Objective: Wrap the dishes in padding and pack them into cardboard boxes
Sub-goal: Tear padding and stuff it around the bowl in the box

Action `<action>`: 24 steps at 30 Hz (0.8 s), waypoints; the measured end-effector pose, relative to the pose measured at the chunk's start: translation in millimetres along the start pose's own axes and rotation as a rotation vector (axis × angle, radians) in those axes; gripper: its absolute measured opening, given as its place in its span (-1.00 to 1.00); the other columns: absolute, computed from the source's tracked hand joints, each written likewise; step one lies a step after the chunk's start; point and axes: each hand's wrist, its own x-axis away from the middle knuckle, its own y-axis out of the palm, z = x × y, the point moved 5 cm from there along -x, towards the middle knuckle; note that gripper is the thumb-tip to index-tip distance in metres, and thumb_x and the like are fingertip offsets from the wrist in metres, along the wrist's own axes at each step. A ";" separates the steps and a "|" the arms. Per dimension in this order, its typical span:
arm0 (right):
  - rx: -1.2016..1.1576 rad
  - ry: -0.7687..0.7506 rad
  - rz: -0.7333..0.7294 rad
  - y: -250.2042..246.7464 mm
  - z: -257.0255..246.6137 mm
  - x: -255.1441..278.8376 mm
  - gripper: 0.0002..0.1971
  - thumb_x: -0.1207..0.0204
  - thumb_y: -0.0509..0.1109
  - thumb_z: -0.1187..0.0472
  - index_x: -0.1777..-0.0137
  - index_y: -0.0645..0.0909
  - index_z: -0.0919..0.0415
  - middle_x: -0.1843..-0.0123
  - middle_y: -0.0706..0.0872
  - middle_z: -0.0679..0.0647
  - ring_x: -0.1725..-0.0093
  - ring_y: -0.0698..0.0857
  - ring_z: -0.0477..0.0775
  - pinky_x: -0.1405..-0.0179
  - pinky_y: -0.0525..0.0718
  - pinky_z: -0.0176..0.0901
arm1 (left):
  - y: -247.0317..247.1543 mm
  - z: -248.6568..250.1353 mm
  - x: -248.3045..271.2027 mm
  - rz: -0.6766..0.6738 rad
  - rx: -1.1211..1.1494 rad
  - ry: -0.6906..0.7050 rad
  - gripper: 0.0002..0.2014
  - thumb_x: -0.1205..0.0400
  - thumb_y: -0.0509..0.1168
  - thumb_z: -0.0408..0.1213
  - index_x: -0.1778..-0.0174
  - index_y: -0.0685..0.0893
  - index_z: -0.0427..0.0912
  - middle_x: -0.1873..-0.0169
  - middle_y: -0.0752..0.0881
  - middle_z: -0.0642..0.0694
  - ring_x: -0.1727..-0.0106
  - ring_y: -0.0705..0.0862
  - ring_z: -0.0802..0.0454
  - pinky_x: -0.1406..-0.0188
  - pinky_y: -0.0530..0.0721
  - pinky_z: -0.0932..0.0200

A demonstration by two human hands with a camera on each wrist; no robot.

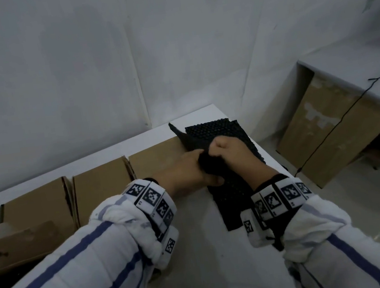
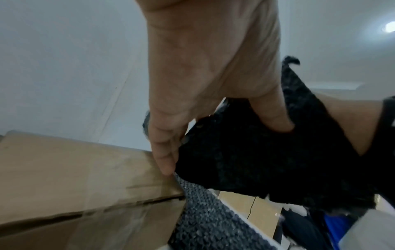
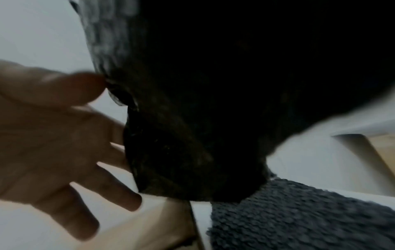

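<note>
Padding [image 1: 211, 162] bundle gripped between both hands, left [image 1: 184, 176] and right [image 1: 232, 154], above the table [image 1: 212, 251].

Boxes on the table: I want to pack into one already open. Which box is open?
The near-left box, closest to the person: its flap stands up and its inside shows dark. The three boxes in the row behind it lie closed.

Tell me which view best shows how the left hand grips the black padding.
The left wrist view: the left hand pinches the black padding between thumb and fingers, close up. The head view shows both hands bunched on it from behind, grip hidden. The right wrist view is blurred, showing mostly dark padding beside spread fingers.
</note>
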 end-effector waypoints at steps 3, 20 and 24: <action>-0.130 -0.106 -0.007 10.6 -36.6 9.9 -0.85 -0.38 0.39 0.23 0.37 0.50 0.11 0.38 0.53 -0.04 0.40 0.46 -0.22 0.38 0.43 -0.40 | -14.9 15.9 24.5 0.039 0.300 0.041 -0.91 -0.51 0.39 -0.43 0.24 0.60 -0.25 0.45 0.62 -0.05 0.45 0.57 0.17 0.42 0.52 0.23; 0.296 -0.159 -0.538 196.5 -148.9 76.5 -0.65 -0.33 0.53 0.31 0.02 0.57 -0.10 0.00 0.70 0.00 -0.06 0.69 0.00 -0.03 0.67 -0.08 | -139.1 -83.3 234.8 0.403 0.564 -0.047 -0.67 -0.47 0.11 -0.70 0.14 0.45 -0.12 0.28 0.50 -0.14 0.35 0.47 0.01 0.50 0.46 0.26; 0.460 -0.131 -0.642 249.2 -148.9 94.8 -0.69 -0.40 0.47 0.31 0.03 0.46 -0.04 0.07 0.64 0.01 -0.01 0.65 0.09 0.15 0.63 -0.14 | -137.1 -115.3 280.2 -0.002 0.587 -0.217 -0.77 -0.33 0.42 -0.19 0.18 0.59 -0.14 0.25 0.62 -0.07 0.18 0.62 0.04 0.19 0.63 0.17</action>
